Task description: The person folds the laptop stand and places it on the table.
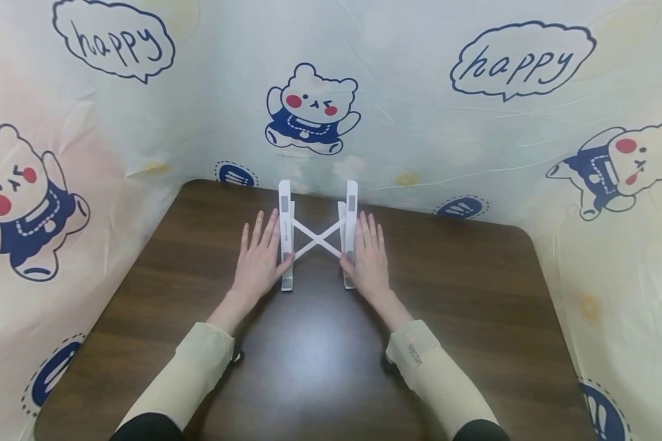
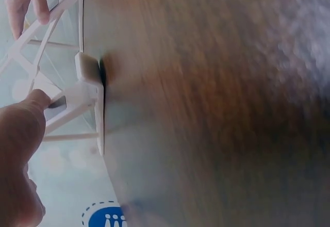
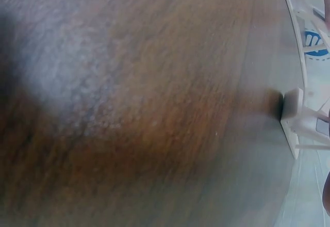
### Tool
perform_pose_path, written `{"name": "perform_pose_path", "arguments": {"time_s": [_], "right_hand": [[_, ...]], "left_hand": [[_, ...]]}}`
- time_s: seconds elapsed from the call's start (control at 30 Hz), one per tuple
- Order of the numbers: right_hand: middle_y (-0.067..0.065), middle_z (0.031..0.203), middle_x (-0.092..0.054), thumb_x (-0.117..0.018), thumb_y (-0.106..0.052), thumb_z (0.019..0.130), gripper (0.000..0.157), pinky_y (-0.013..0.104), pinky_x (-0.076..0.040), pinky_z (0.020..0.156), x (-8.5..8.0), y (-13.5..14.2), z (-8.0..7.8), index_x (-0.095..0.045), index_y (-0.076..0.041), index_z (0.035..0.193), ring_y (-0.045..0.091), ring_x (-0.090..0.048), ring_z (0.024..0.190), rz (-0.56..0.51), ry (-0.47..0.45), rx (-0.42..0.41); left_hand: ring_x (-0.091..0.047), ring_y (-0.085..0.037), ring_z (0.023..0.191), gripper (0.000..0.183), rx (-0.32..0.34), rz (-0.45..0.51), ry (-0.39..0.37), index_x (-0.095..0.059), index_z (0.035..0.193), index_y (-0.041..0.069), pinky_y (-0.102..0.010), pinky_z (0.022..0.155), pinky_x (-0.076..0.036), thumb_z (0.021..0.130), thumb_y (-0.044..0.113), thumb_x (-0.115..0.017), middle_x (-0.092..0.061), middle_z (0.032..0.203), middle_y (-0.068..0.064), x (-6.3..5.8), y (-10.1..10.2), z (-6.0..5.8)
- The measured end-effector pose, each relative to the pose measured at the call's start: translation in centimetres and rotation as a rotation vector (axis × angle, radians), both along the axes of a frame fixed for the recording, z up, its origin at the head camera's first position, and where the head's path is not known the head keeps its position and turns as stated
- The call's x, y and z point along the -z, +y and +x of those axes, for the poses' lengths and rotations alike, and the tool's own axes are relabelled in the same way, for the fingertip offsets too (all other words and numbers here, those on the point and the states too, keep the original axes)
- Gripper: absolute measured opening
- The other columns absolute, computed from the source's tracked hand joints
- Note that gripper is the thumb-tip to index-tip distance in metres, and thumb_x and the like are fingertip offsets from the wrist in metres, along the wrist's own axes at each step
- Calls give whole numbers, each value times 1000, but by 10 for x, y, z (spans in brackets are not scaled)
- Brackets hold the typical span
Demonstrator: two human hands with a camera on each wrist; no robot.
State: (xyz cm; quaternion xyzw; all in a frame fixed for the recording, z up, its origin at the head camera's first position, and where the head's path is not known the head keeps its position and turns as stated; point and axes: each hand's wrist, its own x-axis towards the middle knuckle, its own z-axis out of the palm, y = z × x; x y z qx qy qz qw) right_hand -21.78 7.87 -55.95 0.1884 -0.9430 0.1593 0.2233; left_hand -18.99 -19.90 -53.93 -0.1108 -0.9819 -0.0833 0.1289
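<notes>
A white folding laptop stand with crossed struts stands unfolded on the brown table. My left hand lies along its left rail. The index finger runs beside the rail's outer side, and the thumb rests across the rail. My right hand is set against the right rail. Its fingers point straight forward, and the thumb reaches over the rail to its inner edge. In the right wrist view, only slivers of a hand show at the right edge, beside the stand.
A pale cloth with printed bears and "happy" bubbles hangs behind the table and at both sides. The table's back edge lies just beyond the stand. Light glares on the tabletop between my forearms.
</notes>
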Motion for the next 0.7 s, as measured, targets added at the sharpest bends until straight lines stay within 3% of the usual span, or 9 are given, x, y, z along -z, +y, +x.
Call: {"name": "perform_pose_path", "arguments": {"time_s": [0.27,0.7], "right_hand": [[28,175,-38,-83,-21,92,93,58,-32,137,3,5,3,-36,12,164,45,-32,167,-25,8,-4],[32,172,-41,-83,-19,92,93,55,-33,137,-1,15,8,-34,14,164,44,-37,165,-28,-1,1]], "left_hand": [[-7,-40,175,99,7,13,-38,-17,176,3,-65,141,-11,105,48,-71,-12,187,-12,-2,6,0],[-12,-40,174,100,26,6,-28,-18,175,2,-64,141,-11,104,48,-72,-17,186,-14,0,17,-2]]}}
